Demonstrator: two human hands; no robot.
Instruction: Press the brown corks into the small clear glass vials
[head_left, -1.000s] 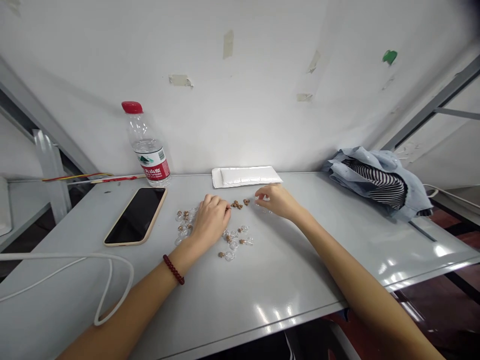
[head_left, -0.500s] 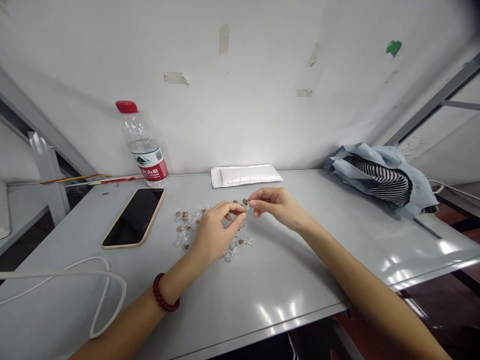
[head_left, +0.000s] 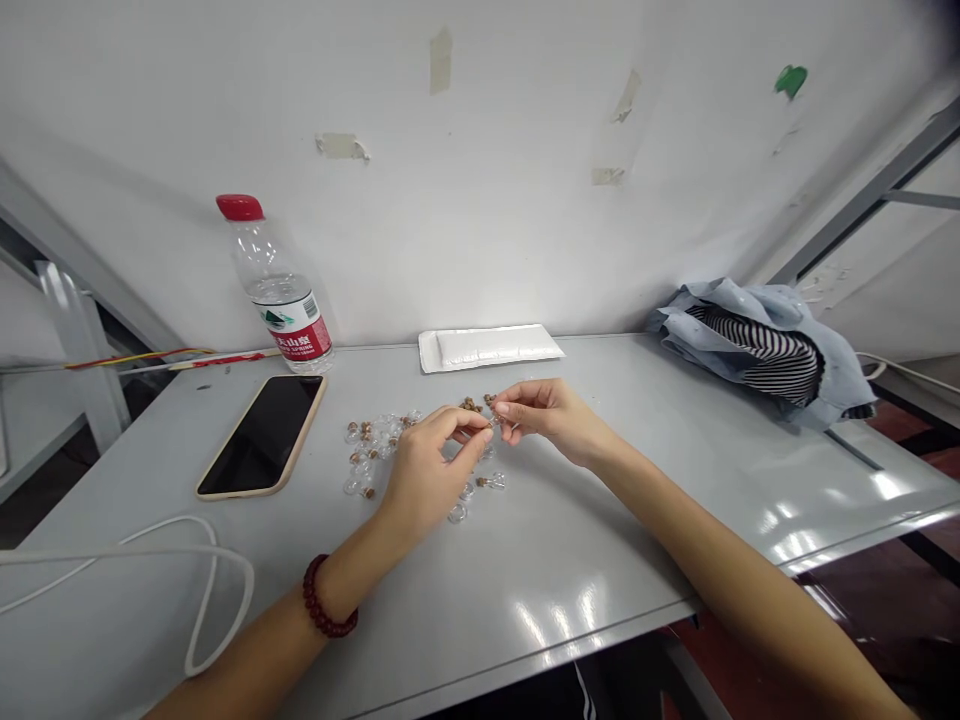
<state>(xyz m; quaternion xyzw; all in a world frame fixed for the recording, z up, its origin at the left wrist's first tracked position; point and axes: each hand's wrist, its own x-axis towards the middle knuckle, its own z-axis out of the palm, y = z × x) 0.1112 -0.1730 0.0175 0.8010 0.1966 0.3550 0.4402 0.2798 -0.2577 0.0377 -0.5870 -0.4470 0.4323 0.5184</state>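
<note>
My left hand [head_left: 439, 465] and my right hand [head_left: 551, 420] meet above the grey table [head_left: 570, 570], their fingertips pinching a tiny clear glass bottle [head_left: 493, 422] from both sides. It is so small that my fingers mostly hide it. Just beyond my fingertips lies a little heap of brown corks [head_left: 471, 405]. More tiny glass bottles, several with corks in them, are scattered left of my left hand [head_left: 371, 450]. Another group [head_left: 480, 482] lies below my fingertips, partly hidden by my left hand.
A phone in a beige case [head_left: 261, 435] lies left of the bottles. Behind it stands a red-capped water bottle [head_left: 279, 295]. A white padded envelope [head_left: 487, 347] lies along the wall, folded clothing [head_left: 757, 355] sits at the right, and a white cable [head_left: 150, 560] loops at the front left.
My hands have come together from apart, and both now pinch the tiny bottle. Over the last half second they have barely moved, while the view has shifted slightly.
</note>
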